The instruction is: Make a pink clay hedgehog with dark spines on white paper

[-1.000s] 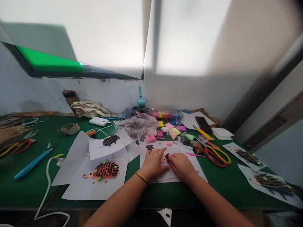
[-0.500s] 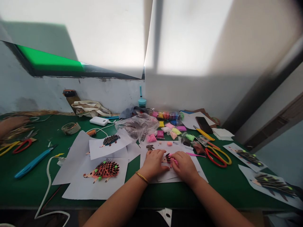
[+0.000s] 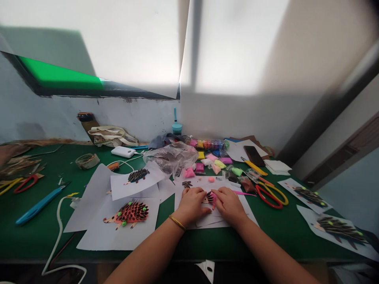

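A small paper hedgehog [image 3: 211, 198] with pink clay and dark, seed-like spines lies on white paper [image 3: 247, 215] between my hands. My left hand [image 3: 192, 206] rests at the hedgehog's head side, its thumb spread away from the fingers. On the pink body is my right hand [image 3: 230, 206], fingers curled and pressed together at the clay's edge; whatever is under the fingertips is hidden. A little pile of dark seed-like pieces [image 3: 186, 184] sits just beyond my left fingers. Further right are an orange-pink clay ball [image 3: 211, 179] and a thin pink tool [image 3: 245, 193].
Clay packets [image 3: 200, 167] and a plastic bag [image 3: 171, 156] lie behind the paper. Red-yellow scissors [image 3: 271, 196], a yellow cutter [image 3: 254, 166] and a phone [image 3: 254, 155] are on the right. Finished hedgehog pictures [image 3: 127, 213] lie both sides. Another person's hand [image 3: 10, 153] is far left.
My right fingers have shifted slightly up and uncovered more of the pink clay. My left hand stays in place. The other person's hand at far left has moved further out of view.
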### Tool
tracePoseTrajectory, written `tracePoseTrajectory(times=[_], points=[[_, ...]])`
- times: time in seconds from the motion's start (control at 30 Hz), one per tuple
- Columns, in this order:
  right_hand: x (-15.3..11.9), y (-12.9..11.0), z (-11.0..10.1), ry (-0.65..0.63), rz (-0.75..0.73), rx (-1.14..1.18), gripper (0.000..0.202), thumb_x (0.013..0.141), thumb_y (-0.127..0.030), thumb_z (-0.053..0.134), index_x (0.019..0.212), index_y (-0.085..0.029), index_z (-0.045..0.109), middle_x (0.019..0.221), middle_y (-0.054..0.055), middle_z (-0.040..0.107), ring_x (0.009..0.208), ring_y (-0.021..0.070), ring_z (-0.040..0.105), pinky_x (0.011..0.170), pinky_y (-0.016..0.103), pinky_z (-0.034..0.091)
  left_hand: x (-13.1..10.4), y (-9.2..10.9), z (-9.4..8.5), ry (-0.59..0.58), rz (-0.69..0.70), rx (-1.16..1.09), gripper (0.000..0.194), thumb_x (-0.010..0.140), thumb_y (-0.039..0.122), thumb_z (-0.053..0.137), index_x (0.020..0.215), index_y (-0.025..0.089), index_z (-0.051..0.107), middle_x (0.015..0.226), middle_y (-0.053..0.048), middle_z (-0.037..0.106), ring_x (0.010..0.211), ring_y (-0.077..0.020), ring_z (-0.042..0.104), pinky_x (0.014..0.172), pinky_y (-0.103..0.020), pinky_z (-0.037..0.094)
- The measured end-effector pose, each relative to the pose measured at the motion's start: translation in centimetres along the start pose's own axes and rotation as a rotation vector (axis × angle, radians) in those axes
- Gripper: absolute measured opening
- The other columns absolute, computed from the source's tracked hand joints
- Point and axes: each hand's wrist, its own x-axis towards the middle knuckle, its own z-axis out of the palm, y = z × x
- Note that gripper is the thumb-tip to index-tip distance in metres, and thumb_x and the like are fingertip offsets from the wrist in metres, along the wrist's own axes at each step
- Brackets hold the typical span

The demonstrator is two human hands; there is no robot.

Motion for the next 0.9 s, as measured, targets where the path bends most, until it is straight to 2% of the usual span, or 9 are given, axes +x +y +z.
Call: tracePoseTrajectory(times=[0.9], points=[[-0.09,-0.15,0.08,0.006,-0.029,0.010,0.034,0.085,-0.018,0.049,0.113,-0.020,0.068,0.091,0.006,0.063,0.088,0.0198,0.054,0.081,0.032,0.039,0.00,-0.22,0.44,0.014,0.022,0.021,0.048,0.069,0.050,0.075,0.111,0.028,0.065,0.123,-0.003,0.060,0.115,-0.0266,0.051,0.105,-0.045,0.027]])
